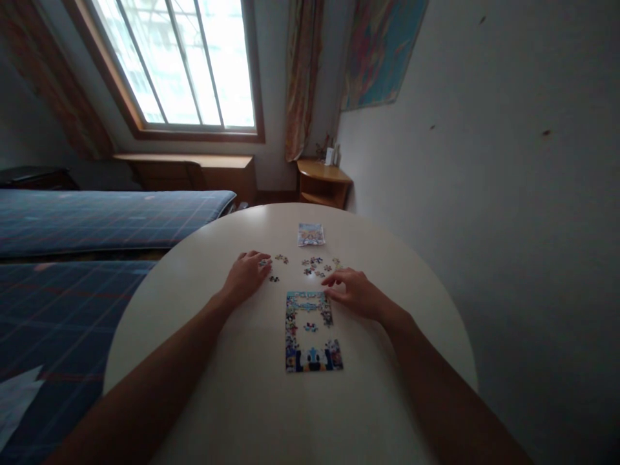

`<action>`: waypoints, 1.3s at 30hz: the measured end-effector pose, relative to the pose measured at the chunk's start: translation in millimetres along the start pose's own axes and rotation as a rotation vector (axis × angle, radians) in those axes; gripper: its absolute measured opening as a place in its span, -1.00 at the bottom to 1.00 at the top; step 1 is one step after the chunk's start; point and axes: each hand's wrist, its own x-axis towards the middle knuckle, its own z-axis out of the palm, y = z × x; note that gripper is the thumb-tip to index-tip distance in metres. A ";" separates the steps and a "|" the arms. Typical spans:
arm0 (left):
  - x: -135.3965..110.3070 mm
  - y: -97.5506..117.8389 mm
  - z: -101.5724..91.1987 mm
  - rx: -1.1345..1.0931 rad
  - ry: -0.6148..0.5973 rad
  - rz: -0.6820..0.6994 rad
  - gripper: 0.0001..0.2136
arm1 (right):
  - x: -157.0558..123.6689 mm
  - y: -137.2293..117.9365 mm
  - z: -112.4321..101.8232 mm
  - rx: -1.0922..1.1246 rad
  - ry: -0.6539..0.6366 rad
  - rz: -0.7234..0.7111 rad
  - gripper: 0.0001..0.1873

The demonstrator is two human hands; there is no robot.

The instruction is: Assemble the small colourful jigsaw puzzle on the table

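Observation:
A partly built jigsaw puzzle (293, 358) lies flat on the table, its border mostly joined and its inside largely bare. A small joined cluster of pieces (310, 327) rests within it. My left hand (246, 276) is left of the puzzle's far end, thumb and fingers apart around loose pieces (264, 263) on the table. Another dark piece (274, 279) lies by its thumb. Over the puzzle's far right corner, my right hand (356, 292) has its fingers apart, with nothing visible between them. Several loose puzzle pieces (314, 261) are scattered just beyond it.
A small printed picture sheet or packet (310, 235) lies farther back on the round white table (217, 394). Beds with plaid covers (97, 219) stand to the left. A wall (484, 213) runs along the right, and a corner shelf (323, 171) stands behind the table.

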 end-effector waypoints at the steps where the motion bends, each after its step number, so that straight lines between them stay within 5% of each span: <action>1: 1.2 1.7 1.0 0.015 0.003 -0.011 -0.70 | 0.3 2.1 0.2 -0.009 0.000 0.009 -0.84; 15: -10.8 -17.7 -27.3 0.147 -0.093 -0.271 -0.71 | 2.1 39.8 -7.7 -0.152 0.084 0.214 -0.74; 39: -5.4 -14.3 -15.7 0.021 -0.104 -0.220 -0.81 | 3.5 38.4 -1.1 -0.118 0.102 0.181 -0.75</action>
